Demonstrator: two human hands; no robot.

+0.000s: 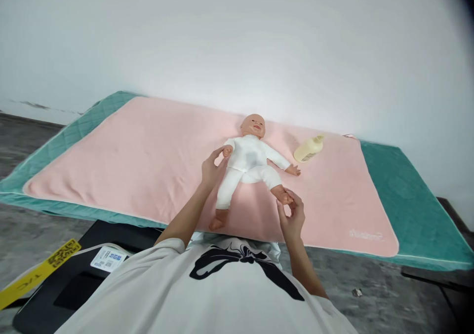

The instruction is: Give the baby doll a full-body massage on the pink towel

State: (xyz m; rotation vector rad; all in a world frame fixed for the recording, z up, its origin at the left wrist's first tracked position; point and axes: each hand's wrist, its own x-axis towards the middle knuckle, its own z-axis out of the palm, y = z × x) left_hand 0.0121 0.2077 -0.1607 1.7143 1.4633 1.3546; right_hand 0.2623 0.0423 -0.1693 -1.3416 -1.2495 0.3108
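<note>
A baby doll (252,159) with a white cloth body lies face up on a pink blanket (155,161), its head toward the wall. My left hand (214,168) is closed round the doll's hand at the end of its bent arm, on the left. With my right hand (292,215) I grip the doll's foot on the right, fingers and thumb at its toes. The doll's other leg lies straight, its foot near the blanket's front edge. Its other arm stretches out toward a pale yellow bottle (308,149) lying on its side.
Beneath the blanket is a green quilted mattress (411,196), showing at both ends. A white wall (237,43) stands right behind it. A black chair or case (74,289) with a white label is at lower left, beside a yellow tag (40,275). The floor (370,304) is grey.
</note>
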